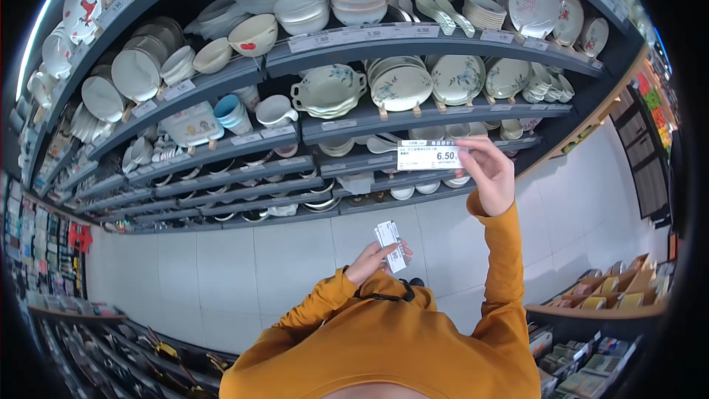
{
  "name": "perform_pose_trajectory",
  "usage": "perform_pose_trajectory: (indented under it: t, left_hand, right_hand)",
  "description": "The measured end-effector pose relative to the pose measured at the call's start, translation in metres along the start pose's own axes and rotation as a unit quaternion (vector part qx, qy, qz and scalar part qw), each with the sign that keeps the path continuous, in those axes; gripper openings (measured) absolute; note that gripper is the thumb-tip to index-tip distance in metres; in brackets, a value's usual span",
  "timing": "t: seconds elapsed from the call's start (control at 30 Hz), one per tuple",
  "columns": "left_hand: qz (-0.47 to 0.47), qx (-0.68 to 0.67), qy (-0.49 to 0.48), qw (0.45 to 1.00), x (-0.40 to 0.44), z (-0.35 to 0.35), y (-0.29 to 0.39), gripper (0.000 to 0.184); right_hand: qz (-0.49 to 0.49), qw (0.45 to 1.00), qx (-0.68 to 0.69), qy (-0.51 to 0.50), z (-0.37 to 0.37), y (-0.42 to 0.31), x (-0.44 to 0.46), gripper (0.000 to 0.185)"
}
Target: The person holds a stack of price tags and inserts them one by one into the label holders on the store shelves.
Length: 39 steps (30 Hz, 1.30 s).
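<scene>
My right hand [490, 171] is raised in front of the shelves, pinching the right end of a white price tag [428, 157] that reads 6.50. The tag is held level and faces me. Lower down, near my waist, my left hand [375, 258] grips a small stack of price tags [391, 245], held upright at a tilt; part of a printed price ending in 90 shows on the front one. Behind the raised tag are the lower shelf levels with bowls, partly hidden by it. Floral plates [399, 88] stand on the level above.
A tall dark shelf unit [443, 112] curves across the view with white bowls [358, 1], plates and spoons. Price labels line its edges. Pale floor tiles [295, 251] lie below. Low display racks stand behind me at left and right, the right one holding boxed goods [609, 284].
</scene>
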State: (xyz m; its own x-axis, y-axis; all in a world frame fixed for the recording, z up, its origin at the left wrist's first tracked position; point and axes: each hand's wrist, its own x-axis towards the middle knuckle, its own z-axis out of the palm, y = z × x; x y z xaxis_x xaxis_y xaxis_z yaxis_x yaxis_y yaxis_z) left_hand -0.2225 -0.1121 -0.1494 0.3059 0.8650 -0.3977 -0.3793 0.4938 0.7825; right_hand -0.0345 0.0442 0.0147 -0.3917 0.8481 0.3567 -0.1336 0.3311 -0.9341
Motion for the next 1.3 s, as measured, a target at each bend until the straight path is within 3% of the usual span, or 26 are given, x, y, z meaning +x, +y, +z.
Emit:
perform_pose_trajectory:
  t: [0.3,0.47,0.53,0.93,1.3]
  left_hand:
    - [-0.008,-0.056,0.007,0.998,0.057,0.148,-0.039,0.037]
    - [-0.036,-0.086,-0.013,0.996,0.070,0.183,-0.074,0.037]
    - [-0.030,-0.079,0.025,0.996,0.069,0.193,-0.071,0.036]
    - [-0.021,-0.103,0.045,0.993,0.072,0.209,-0.052,0.036]
    - [0.020,-0.131,0.064,0.989,0.045,0.138,-0.032,0.038]
  right_hand:
    - [0.068,0.997,0.014,-0.019,-0.126,0.020,-0.042,0.023]
    - [0.073,0.996,0.038,-0.032,-0.157,0.007,-0.053,0.027]
    - [0.078,0.995,0.064,-0.026,-0.164,0.000,-0.055,0.028]
    - [0.078,0.992,0.091,-0.048,-0.166,-0.013,-0.053,0.031]
    - [0.105,0.987,0.100,-0.071,-0.099,0.009,-0.019,0.039]
